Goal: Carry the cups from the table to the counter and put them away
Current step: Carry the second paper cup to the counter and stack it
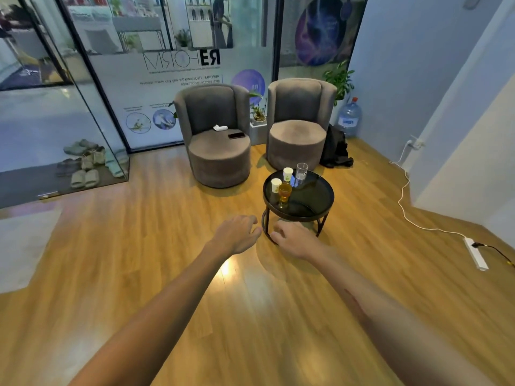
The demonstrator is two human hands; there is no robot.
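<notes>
Cups stand upright on the round black table (320, 211), clustered at its left and far edge: clear glass (301, 171), amber glass (284, 192), two paper cups (288, 174). My right hand (292, 239), loose and empty, hangs nearer; my left hand (237, 232) is empty too.

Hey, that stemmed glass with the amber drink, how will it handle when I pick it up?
The stemmed glass looks top-heavy on its thin stem, so it probably tips easily. It seems about half full, so a tilt could spill. Being glass, it is likely fragile and smooth.
</notes>
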